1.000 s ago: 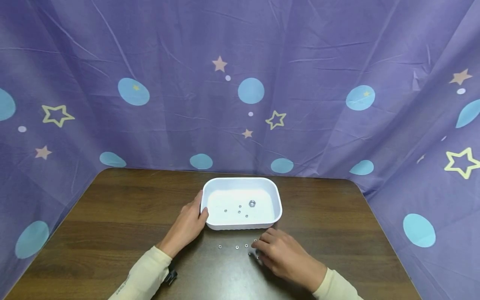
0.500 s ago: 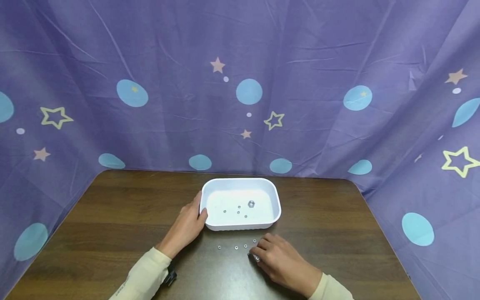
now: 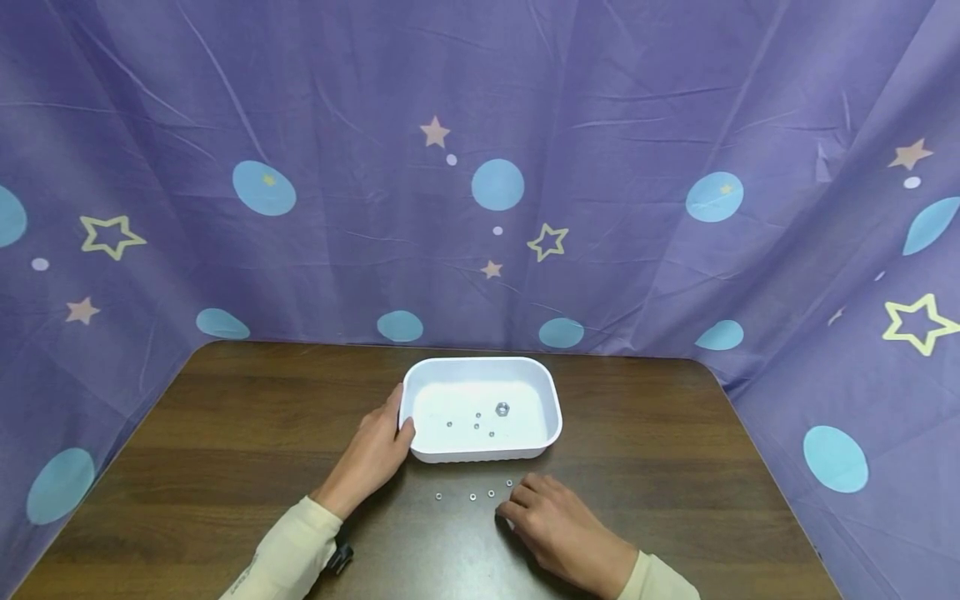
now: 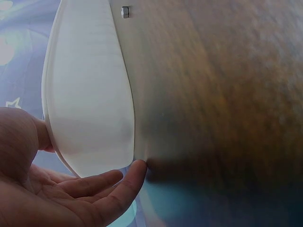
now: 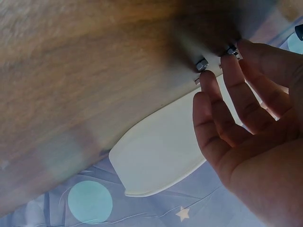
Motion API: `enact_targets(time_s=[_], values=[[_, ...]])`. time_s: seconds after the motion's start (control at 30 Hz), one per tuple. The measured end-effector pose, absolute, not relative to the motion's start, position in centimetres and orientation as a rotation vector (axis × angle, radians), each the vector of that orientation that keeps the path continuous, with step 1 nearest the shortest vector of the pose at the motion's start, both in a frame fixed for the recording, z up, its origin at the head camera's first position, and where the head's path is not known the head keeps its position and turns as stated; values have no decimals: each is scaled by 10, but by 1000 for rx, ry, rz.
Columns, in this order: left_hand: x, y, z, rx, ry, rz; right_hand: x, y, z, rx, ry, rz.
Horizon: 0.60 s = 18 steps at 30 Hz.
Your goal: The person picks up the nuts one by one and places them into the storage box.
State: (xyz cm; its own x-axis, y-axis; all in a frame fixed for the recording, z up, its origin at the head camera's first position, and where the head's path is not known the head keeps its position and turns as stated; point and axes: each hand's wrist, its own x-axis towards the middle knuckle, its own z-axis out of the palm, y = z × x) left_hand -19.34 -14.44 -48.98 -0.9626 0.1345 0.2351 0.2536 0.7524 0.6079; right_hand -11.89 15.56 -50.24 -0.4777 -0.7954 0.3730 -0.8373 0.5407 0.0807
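Fingertip pinch

My right hand (image 3: 551,527) pinches a nut (image 5: 232,50) close to the tabletop (image 3: 660,467); it should be light, hard and slippery, best taken by opposite sides. My left hand (image 3: 379,439) grips the tray (image 3: 480,456).

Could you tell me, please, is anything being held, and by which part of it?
The left hand holds the white tray by its left end; the right hand seems to pinch a small nut by its sides.

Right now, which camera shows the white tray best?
The head view: it looks down into the white tray, nuts visible inside. The left wrist view shows only outer wall, cut off above; the right wrist view, outer wall partly behind the right hand.
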Motion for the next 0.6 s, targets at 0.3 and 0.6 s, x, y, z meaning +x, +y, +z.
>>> enact_targets(time_s=[0.3, 0.6], values=[[-194, -144, -489, -303, -2783, -1014, -120, 158, -506, 1332, -2381, 147], [-194, -143, -489, -297, -2778, -1015, -119, 159, -503, 1328, -2394, 147]])
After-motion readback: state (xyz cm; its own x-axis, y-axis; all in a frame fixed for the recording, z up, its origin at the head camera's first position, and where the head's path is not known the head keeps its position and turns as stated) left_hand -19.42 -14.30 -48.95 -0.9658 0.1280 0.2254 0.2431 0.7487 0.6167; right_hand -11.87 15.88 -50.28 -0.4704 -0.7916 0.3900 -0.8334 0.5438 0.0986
